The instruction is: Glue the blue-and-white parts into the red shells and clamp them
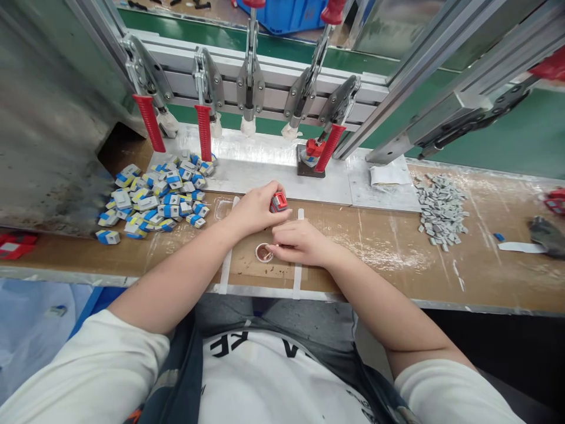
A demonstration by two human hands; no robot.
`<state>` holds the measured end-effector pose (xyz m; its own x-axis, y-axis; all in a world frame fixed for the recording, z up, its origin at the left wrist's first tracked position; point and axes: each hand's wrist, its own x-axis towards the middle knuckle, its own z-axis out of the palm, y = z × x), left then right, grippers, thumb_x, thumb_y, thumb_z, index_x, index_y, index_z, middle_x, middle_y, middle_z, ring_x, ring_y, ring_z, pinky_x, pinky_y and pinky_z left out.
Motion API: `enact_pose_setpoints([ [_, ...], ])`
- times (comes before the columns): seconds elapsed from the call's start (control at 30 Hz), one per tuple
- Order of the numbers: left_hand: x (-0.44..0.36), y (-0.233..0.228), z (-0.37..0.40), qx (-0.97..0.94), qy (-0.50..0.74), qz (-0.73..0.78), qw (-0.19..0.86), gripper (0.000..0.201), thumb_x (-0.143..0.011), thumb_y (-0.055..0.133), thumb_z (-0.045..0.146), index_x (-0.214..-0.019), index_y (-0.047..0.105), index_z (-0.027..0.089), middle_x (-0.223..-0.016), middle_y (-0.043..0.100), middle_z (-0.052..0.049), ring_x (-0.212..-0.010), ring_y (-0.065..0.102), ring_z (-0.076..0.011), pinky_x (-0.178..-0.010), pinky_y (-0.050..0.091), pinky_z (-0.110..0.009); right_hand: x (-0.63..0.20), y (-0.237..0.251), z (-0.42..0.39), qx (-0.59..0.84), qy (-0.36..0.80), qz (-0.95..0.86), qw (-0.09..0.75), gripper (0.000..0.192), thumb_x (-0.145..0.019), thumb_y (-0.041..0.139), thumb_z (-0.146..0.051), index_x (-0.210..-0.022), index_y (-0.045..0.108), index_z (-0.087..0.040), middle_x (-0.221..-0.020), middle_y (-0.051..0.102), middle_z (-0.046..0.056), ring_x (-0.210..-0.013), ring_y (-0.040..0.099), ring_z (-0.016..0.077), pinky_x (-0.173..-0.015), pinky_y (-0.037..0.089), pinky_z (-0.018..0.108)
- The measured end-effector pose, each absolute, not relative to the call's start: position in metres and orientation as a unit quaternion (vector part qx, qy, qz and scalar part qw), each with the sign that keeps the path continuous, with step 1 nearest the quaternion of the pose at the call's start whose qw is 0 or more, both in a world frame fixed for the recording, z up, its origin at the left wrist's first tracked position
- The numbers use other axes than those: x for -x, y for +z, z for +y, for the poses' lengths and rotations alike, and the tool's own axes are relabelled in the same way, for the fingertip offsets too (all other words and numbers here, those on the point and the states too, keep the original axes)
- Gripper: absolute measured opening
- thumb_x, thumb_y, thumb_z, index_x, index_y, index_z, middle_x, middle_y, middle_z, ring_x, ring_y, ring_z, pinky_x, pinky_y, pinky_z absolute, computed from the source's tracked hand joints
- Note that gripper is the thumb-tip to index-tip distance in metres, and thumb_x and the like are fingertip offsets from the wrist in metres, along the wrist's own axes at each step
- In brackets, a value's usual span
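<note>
My left hand [253, 209] grips a small red and grey block [278, 202] just above the wooden bench [375, 259]. My right hand [298, 242] lies right beside it, fingers curled, its fingertips touching a small round ring-shaped piece [263, 253] on the bench. Both hands sit inside a square marked out with white tape [226, 265]. Whether the right hand actually pinches the ring is unclear.
A heap of blue, white and yellow blocks [154, 197] lies at the left. Small grey parts [441, 209] are piled at the right. Behind the hands, a metal plate [265, 168] carries a row of red-handled toggle clamps [203, 126]. A dark glove [547, 235] rests far right.
</note>
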<state>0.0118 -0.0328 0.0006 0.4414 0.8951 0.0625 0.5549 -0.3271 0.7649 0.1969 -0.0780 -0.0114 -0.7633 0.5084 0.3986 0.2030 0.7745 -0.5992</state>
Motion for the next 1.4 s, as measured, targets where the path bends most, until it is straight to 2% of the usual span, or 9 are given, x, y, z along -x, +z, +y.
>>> enact_pose_setpoints([
  [0.13, -0.011, -0.002, -0.030, -0.773, 0.241, 0.467, 0.356, 0.029, -0.080, 0.075, 0.034, -0.100, 0.058, 0.023, -0.087, 0.069, 0.001, -0.078, 0.062, -0.0190, -0.071, 0.043, -0.030, -0.198, -0.012, -0.078, 0.229, 0.310, -0.859, 0.338, 0.042, -0.105, 0.058, -0.029, -0.067, 0.042, -0.022, -0.061, 0.040, -0.005, -0.056, 0.036, 0.0100, -0.056, 0.030, 0.027],
  [0.3, -0.011, -0.002, -0.029, -0.785, 0.226, 0.457, 0.352, 0.028, -0.078, 0.076, 0.030, -0.099, 0.058, 0.023, -0.087, 0.070, 0.001, -0.078, 0.064, -0.0190, -0.070, 0.042, -0.030, -0.200, -0.011, -0.078, 0.219, 0.346, -0.843, 0.350, 0.043, -0.104, 0.059, -0.029, -0.065, 0.042, -0.022, -0.059, 0.041, -0.005, -0.054, 0.038, 0.0096, -0.054, 0.030, 0.026],
  [0.47, -0.011, 0.000, -0.029, -0.801, 0.191, 0.457, 0.336, 0.029, -0.077, 0.077, 0.031, -0.099, 0.059, 0.023, -0.088, 0.072, 0.001, -0.079, 0.065, -0.0204, -0.069, 0.041, -0.030, -0.210, -0.012, -0.068, 0.354, 0.322, -0.702, 0.528, 0.047, -0.103, 0.062, -0.041, -0.063, 0.043, -0.022, -0.058, 0.042, -0.004, -0.054, 0.037, 0.0108, -0.056, 0.031, 0.028],
  [0.53, -0.011, 0.000, -0.030, -0.809, 0.180, 0.455, 0.324, 0.028, -0.078, 0.076, 0.031, -0.100, 0.059, 0.024, -0.089, 0.072, 0.001, -0.078, 0.065, -0.0207, -0.068, 0.040, -0.030, -0.213, -0.014, -0.063, 0.415, 0.313, -0.645, 0.560, 0.051, -0.101, 0.064, -0.046, -0.062, 0.043, -0.021, -0.058, 0.041, -0.004, -0.055, 0.036, 0.0109, -0.057, 0.030, 0.029],
  [0.7, -0.012, -0.002, -0.030, -0.824, 0.170, 0.452, 0.295, 0.026, -0.080, 0.073, 0.033, -0.101, 0.059, 0.024, -0.089, 0.072, 0.000, -0.077, 0.065, -0.0218, -0.067, 0.038, -0.031, -0.213, -0.017, -0.053, 0.488, 0.318, -0.612, 0.534, 0.054, -0.098, 0.063, -0.058, -0.061, 0.048, -0.022, -0.058, 0.046, -0.003, -0.057, 0.040, 0.0124, -0.059, 0.034, 0.030],
  [1.0, -0.013, -0.001, -0.031, -0.832, 0.156, 0.456, 0.276, 0.027, -0.081, 0.073, 0.032, -0.103, 0.061, 0.025, -0.091, 0.073, -0.002, -0.080, 0.066, -0.0230, -0.069, 0.040, -0.032, -0.211, -0.018, -0.049, 0.509, 0.325, -0.616, 0.506, 0.058, -0.095, 0.062, -0.065, -0.061, 0.047, -0.022, -0.058, 0.045, -0.003, -0.059, 0.039, 0.0125, -0.060, 0.035, 0.030],
  [1.23, -0.013, 0.002, -0.031, -0.813, 0.163, 0.468, 0.305, 0.027, -0.080, 0.074, 0.031, -0.102, 0.060, 0.024, -0.087, 0.072, 0.001, -0.077, 0.064, -0.0214, -0.069, 0.039, -0.031, -0.213, -0.019, -0.051, 0.499, 0.342, -0.623, 0.495, 0.055, -0.093, 0.065, -0.060, -0.060, 0.043, -0.022, -0.058, 0.037, -0.005, -0.058, 0.034, 0.0111, -0.058, 0.031, 0.029],
  [1.4, -0.014, 0.001, -0.031, -0.813, 0.167, 0.469, 0.301, 0.026, -0.079, 0.074, 0.029, -0.101, 0.059, 0.024, -0.086, 0.072, 0.000, -0.078, 0.065, -0.0216, -0.068, 0.039, -0.031, -0.217, -0.017, -0.052, 0.506, 0.298, -0.651, 0.481, 0.049, -0.095, 0.064, -0.050, -0.061, 0.043, -0.022, -0.058, 0.038, -0.004, -0.058, 0.034, 0.0112, -0.057, 0.029, 0.029],
])
